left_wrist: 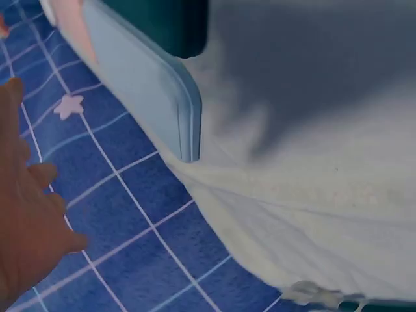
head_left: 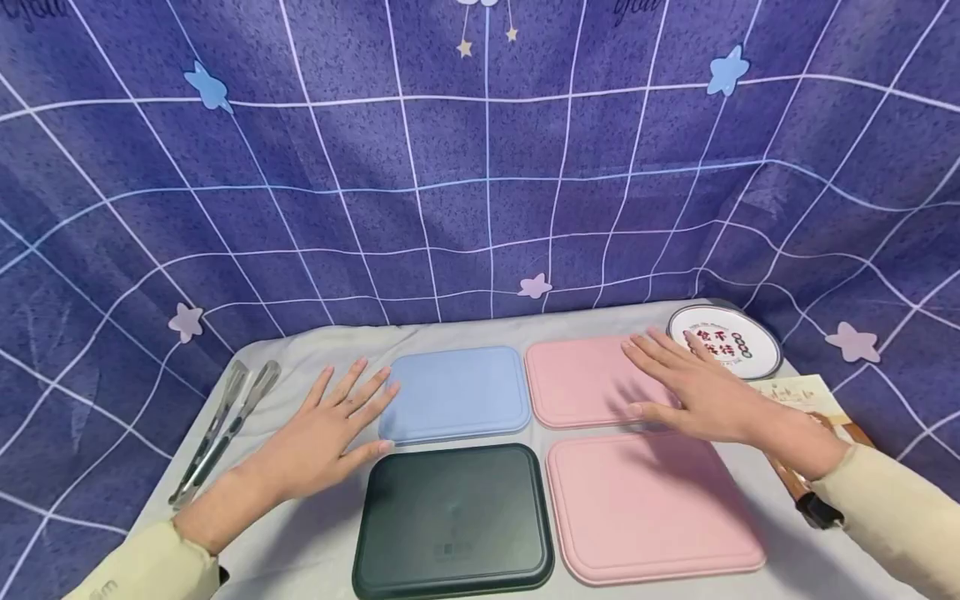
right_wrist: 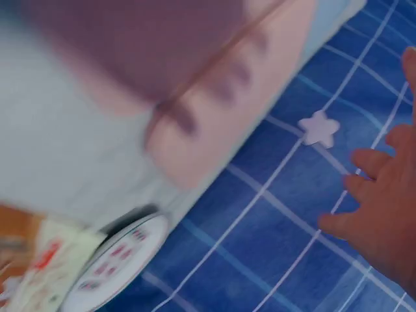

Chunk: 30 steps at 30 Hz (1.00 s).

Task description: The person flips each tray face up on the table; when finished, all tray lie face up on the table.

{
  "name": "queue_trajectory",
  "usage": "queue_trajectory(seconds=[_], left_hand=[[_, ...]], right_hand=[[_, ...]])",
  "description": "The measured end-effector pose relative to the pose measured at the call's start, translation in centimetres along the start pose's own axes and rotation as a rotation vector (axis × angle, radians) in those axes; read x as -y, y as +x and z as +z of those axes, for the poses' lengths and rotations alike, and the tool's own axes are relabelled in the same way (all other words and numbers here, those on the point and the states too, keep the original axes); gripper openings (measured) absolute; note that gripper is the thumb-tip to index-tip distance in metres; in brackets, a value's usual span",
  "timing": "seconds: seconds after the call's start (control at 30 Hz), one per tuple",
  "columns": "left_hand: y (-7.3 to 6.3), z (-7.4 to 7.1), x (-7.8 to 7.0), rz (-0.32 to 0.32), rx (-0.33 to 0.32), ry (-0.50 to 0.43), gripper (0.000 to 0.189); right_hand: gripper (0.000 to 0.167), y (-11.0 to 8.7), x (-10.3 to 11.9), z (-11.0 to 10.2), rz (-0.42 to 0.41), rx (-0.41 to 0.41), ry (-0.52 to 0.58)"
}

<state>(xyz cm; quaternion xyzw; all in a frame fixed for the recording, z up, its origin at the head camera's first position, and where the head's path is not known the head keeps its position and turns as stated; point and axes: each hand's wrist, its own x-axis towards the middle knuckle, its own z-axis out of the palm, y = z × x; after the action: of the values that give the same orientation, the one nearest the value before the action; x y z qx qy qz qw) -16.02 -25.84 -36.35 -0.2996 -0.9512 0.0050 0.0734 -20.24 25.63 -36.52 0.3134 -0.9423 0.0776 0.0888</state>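
My left hand (head_left: pixel 330 429) is held over the table with its fingers spread, nearest the blue board (head_left: pixel 457 393) and the dark green board (head_left: pixel 454 518). Across from it, my right hand (head_left: pixel 693 387) hovers with straight fingers above the back pink board (head_left: pixel 577 383), casting a shadow there. A larger pink board (head_left: pixel 652 508) lies in front of that one. Neither hand holds anything. In the left wrist view the spread left fingers (left_wrist: pixel 32 195) show at the edge; the right fingers (right_wrist: pixel 370 201) appear likewise in the right wrist view.
Metal tongs (head_left: pixel 225 433) with dark handles lie at the table's left. At the back right stands a white oval plate (head_left: pixel 726 343) with red characters, beside a cream and brown packet (head_left: pixel 806 396). A black-tipped item (head_left: pixel 817 510) lies under the right forearm. A blue grid curtain (head_left: pixel 480 208) hangs behind.
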Motion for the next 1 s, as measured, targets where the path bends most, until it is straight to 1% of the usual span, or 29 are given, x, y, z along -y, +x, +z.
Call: queue_trajectory(seconds=[0.07, 0.17, 0.2, 0.27, 0.3, 0.37, 0.43, 0.47, 0.53, 0.6, 0.67, 0.77, 0.87, 0.93, 1.0], left_hand=[[0.3, -0.2, 0.3, -0.075, 0.007, -0.125, 0.076], [1.1, -0.2, 1.4, -0.185, 0.002, -0.314, 0.079], [1.4, -0.1, 1.8, -0.219, 0.008, -0.366, 0.08], [1.9, 0.1, 2.7, -0.293, 0.037, -0.473, 0.082], [2.1, 0.2, 3.2, -0.327, 0.07, -0.518, 0.084], [2.5, 0.7, 4.0, -0.385, 0.145, -0.609, 0.088], [2.7, 1.2, 4.5, -0.435, 0.224, -0.703, 0.09], [2.9, 1.6, 4.8, -0.452, 0.261, -0.751, 0.09], [3.2, 2.3, 5.0, -0.48, 0.32, -0.84, 0.091], [3.4, 3.0, 5.1, -0.497, 0.356, -0.903, 0.091], [3.6, 3.6, 5.1, -0.505, 0.378, -0.933, 0.092], [3.8, 4.3, 4.9, -0.523, 0.398, -0.946, 0.092], [3.8, 4.9, 4.8, -0.541, 0.419, -0.956, 0.09], [3.8, 5.1, 4.7, -0.553, 0.432, -0.964, 0.09], [3.9, 5.4, 4.6, -0.554, 0.437, -0.958, 0.089]], right_hand=[[0.082, 0.9, 0.8, -0.2, 0.011, 0.033, 0.063], [0.086, 3.1, 2.0, -0.3, 0.017, 0.11, 0.22], [0.088, 4.0, 2.4, -0.3, 0.024, 0.151, 0.289], [0.092, 5.9, 3.0, 0.1, 0.079, 0.269, 0.461], [0.095, 6.9, 3.3, 0.4, 0.105, 0.332, 0.546], [0.101, 8.7, 3.8, 1.2, 0.194, 0.451, 0.703], [0.104, 10.3, 4.3, 2.1, 0.288, 0.546, 0.829], [0.105, 11.1, 4.5, 2.6, 0.331, 0.581, 0.884], [0.107, 12.4, 4.9, 3.6, 0.395, 0.623, 0.95], [0.107, 13.6, 5.3, 4.5, 0.442, 0.653, 0.985], [0.109, 14.6, 5.8, 5.2, 0.483, 0.673, 0.999], [0.112, 15.9, 6.4, 5.8, 0.528, 0.715, 0.976], [0.112, 17.1, 7.0, 6.1, 0.548, 0.766, 0.931], [0.102, 17.7, 7.3, 6.2, 0.556, 0.807, 0.89], [0.086, 18.3, 7.6, 6.3, 0.567, 0.842, 0.851]])
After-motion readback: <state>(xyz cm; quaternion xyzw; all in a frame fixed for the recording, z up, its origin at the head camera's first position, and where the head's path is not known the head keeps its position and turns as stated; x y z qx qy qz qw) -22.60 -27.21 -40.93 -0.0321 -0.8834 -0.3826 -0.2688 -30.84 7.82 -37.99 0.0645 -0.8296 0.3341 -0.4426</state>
